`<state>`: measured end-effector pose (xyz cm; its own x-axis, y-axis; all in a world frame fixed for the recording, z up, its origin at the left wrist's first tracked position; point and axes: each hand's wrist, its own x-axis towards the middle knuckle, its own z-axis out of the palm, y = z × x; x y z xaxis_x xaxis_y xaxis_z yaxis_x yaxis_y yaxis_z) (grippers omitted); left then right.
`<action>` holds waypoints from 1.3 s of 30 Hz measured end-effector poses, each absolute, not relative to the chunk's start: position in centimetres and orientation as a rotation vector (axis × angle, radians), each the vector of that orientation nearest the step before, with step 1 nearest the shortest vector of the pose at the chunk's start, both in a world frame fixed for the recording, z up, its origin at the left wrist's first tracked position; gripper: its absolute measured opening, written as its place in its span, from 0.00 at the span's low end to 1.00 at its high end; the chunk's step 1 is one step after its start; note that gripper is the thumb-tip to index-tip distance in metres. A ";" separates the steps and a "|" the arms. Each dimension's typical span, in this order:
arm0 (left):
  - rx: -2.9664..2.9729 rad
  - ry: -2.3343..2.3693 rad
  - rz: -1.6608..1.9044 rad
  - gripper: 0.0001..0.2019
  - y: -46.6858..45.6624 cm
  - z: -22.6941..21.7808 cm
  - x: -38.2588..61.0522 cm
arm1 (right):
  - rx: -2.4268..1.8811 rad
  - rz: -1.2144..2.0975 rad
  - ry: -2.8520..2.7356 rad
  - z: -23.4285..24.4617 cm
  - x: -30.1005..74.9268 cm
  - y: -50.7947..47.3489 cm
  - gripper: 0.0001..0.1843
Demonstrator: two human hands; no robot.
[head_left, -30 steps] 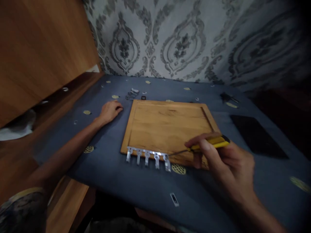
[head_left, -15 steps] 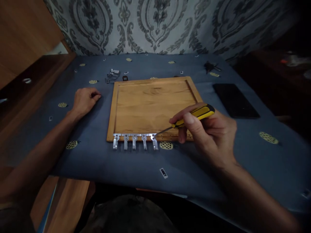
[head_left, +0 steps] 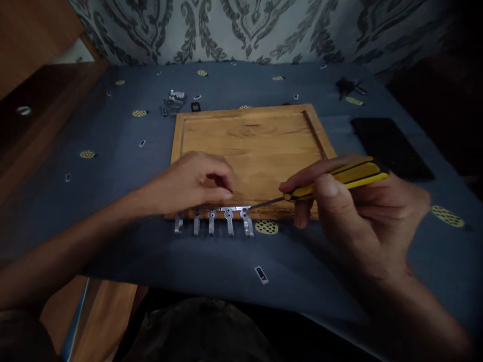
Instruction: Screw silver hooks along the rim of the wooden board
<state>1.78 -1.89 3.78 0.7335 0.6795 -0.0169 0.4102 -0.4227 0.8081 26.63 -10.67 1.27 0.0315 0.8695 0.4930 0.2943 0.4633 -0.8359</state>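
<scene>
A framed wooden board lies flat on the cloth, with several metal hooks in a row along its near edge. In my right hand is a yellow and black screwdriver. The screwdriver's tip meets the rightmost hook, near its upper end. My left hand hovers over the near left part of the board, just above the hooks. Its fingers are curled and pressed together, and I cannot make out whether anything small is between them. The hand partly covers the upper ends of the left hooks.
Loose metal pieces lie beyond the board's far left corner, beside a small dark frame-like piece. A black flat slab rests at the right. Behind it is a dark clip-like object. Blue patterned cloth covers the table.
My left hand has moved right, from the cloth to over the board near the hooks. My right hand keeps the screwdriver at the rightmost hook. The view has shifted slightly.
</scene>
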 end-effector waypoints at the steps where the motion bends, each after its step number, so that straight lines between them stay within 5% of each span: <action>1: 2.109 0.765 0.363 0.04 -2.1 3.6 2.7 | -1.064 0.607 -1.524 1.3 26.6 -10.7 0.15; 30: 2.492 0.537 0.019 0.10 -2.3 3.8 5.5 | -1.085 0.567 -1.581 1.2 26.8 -11.1 0.13; 39: 2.485 0.619 -0.034 0.08 -2.4 4.5 5.5 | -1.131 0.601 -1.545 2.0 26.4 -11.0 0.21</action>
